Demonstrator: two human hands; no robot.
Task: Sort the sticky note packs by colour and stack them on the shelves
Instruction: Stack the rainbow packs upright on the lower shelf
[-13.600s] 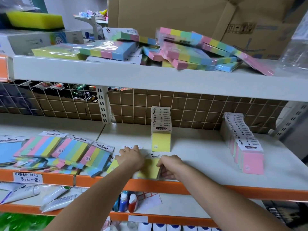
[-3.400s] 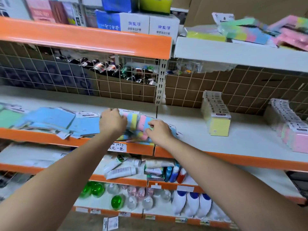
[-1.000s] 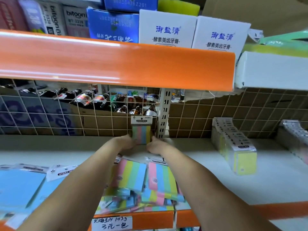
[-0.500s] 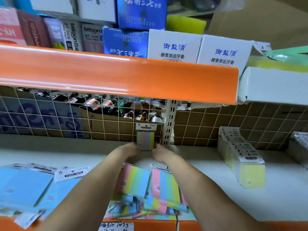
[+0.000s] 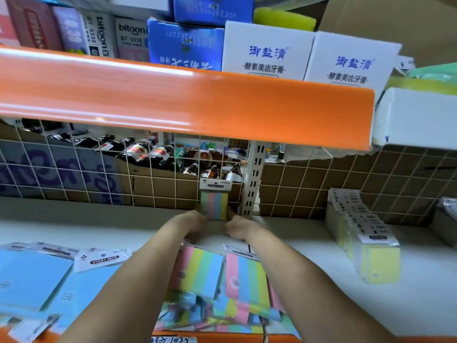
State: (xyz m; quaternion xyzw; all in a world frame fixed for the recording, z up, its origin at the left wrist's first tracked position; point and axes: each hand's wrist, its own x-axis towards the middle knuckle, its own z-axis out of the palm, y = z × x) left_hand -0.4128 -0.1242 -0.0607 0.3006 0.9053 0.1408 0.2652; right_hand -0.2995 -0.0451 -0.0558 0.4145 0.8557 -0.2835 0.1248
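Both hands, left and right, grip the striped pack upright at 12 o'clock against the shelf back; next, release and fetch another striped one.

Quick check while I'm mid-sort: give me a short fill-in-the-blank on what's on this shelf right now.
1. Both hands, left hand and right hand, hold a striped pack standing ____ against the wire grid.
2. The row of packs on the right is ____ in colour.
3. The flat packs at far left are ____.

Missing words: upright; yellow; blue
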